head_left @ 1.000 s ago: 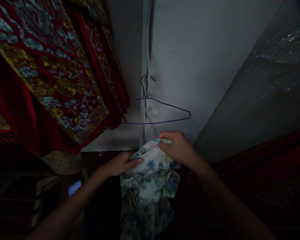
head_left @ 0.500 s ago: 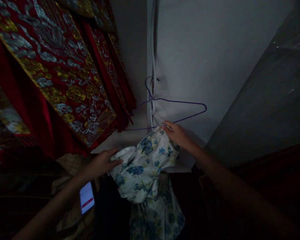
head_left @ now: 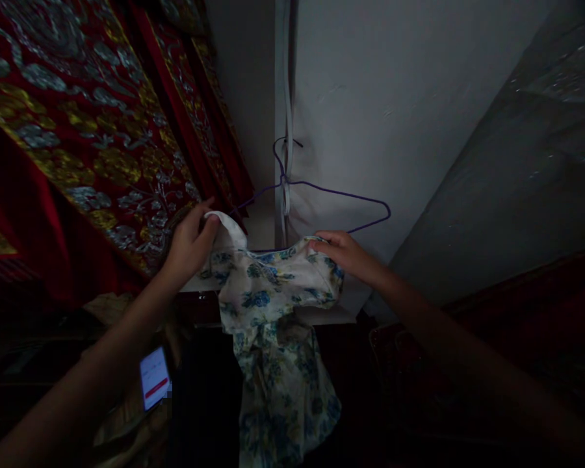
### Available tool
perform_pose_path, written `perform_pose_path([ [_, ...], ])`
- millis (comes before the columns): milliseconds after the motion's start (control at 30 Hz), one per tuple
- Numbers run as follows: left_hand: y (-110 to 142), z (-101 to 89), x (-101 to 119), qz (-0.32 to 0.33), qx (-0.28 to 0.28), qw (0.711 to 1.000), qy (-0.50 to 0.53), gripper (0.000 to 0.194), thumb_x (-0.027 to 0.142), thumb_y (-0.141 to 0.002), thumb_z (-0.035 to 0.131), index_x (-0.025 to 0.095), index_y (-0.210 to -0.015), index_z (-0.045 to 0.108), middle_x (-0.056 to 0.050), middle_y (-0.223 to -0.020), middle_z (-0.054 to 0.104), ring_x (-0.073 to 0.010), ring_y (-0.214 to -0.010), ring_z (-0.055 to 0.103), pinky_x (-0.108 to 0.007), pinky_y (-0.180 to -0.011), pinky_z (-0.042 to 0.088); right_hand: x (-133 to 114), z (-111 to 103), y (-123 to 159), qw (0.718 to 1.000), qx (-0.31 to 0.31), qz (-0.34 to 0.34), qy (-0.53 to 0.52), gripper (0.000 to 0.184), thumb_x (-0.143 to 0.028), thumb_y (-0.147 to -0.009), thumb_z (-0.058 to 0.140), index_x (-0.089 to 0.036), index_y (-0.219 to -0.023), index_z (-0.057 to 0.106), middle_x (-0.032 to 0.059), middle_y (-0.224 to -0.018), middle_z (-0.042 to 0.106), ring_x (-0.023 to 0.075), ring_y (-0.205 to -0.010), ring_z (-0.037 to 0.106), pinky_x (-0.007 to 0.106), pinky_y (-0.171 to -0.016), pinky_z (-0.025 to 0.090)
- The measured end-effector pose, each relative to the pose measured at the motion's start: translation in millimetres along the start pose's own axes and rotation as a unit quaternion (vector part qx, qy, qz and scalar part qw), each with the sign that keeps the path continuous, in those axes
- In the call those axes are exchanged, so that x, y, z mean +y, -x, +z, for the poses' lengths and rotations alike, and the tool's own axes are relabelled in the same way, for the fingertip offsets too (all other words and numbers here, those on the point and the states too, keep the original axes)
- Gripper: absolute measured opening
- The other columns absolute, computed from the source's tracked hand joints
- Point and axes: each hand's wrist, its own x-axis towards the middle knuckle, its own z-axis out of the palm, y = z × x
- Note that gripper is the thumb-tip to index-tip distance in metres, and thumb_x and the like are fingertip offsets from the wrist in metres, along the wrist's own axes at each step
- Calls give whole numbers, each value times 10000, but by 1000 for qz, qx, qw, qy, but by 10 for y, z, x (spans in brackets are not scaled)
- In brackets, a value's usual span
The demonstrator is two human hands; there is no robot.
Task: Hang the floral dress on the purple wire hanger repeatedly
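A white garment with blue flowers hangs between both my hands, just under a thin purple wire hanger. The hanger hooks onto a white cord that runs down the pale wall. My left hand pinches the garment's white edge at the left, raised close to the hanger's left arm. My right hand grips the garment's top edge at the right, right below the hanger's bottom wire. The rest of the cloth droops down into the dark.
Red hangings with gold and silver embroidery fill the upper left. A grey plastic-covered surface slopes down the right side. A lit phone screen lies low at the left, beside my left forearm. Below is dark.
My left hand has lifted the garment's left edge up and left toward the hanger, spreading the cloth wider. My right hand stays at the hanger's bottom wire.
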Motion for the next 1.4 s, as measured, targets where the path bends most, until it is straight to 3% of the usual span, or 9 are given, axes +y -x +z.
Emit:
perform_pose_path([
  [167,-242,86,-47,21,-67,996,-61,380,391,-951,470,161,-1223,601,-137,-1195,702,-271,-1116,642,-408,-983,495,-48,28,77,1000,-5,-21,3,331,-506,-798,659,-181,-739,663,-14,-667,600,140,-631,533,255,-573,394],
  [367,-137,39,-114,-54,-185,960,-203,614,612,-996,266,209,-718,637,-113,-733,694,-274,-705,639,-359,-675,454,-86,-48,49,999,17,-21,22,307,-486,-784,674,-183,-738,686,0,-671,614,159,-649,556,265,-574,399],
  [633,-250,83,210,54,-66,983,-164,322,423,-996,418,194,-993,644,-63,-797,695,-212,-693,623,-288,-640,390,-85,156,112,997,18,-64,33,257,-310,-705,661,-204,-935,701,33,-891,712,210,-811,647,307,-713,477],
  [800,-301,-33,131,90,-43,983,-153,380,468,-989,464,177,-876,682,-34,-689,647,-170,-602,572,-271,-591,348,-105,-208,334,940,220,-90,244,706,-201,-677,650,-210,-1376,549,-2,-750,656,202,-656,587,328,-680,445],
  [900,-333,-50,89,95,-30,985,-140,397,469,-983,477,174,-800,669,-20,-656,623,-154,-591,555,-268,-583,342,-22,-532,216,939,261,-65,215,761,-239,-699,666,-187,-1439,499,2,-729,656,197,-612,572,324,-627,441],
  [1000,-352,-27,87,90,-21,987,-131,417,466,-979,479,178,-719,631,-5,-613,574,-141,-569,520,-265,-570,332,125,-752,-21,973,218,-19,78,663,-307,-710,661,-132,-1346,591,63,-846,722,213,-704,644,334,-668,494],
  [1133,-341,-3,74,82,-19,987,-137,416,461,-975,479,176,-712,629,-5,-605,563,-137,-551,498,-268,-555,314,272,-839,-193,983,182,15,18,473,-289,-635,717,-145,-1085,726,77,-909,757,224,-797,678,351,-756,522],
  [1267,-377,-60,-11,67,-10,981,-184,436,503,-976,465,177,-765,661,-20,-623,594,-154,-566,514,-277,-552,302,227,-960,-74,990,131,58,-11,196,-268,-617,777,-176,-787,753,51,-769,750,211,-750,682,332,-737,522],
  [1400,-502,-74,-94,49,-21,982,-183,432,518,-977,454,177,-826,671,-42,-685,643,-177,-617,549,-279,-564,323,-34,-1142,123,986,50,147,-67,146,-289,-733,767,-146,-714,746,91,-737,745,196,-689,690,341,-711,514],
])
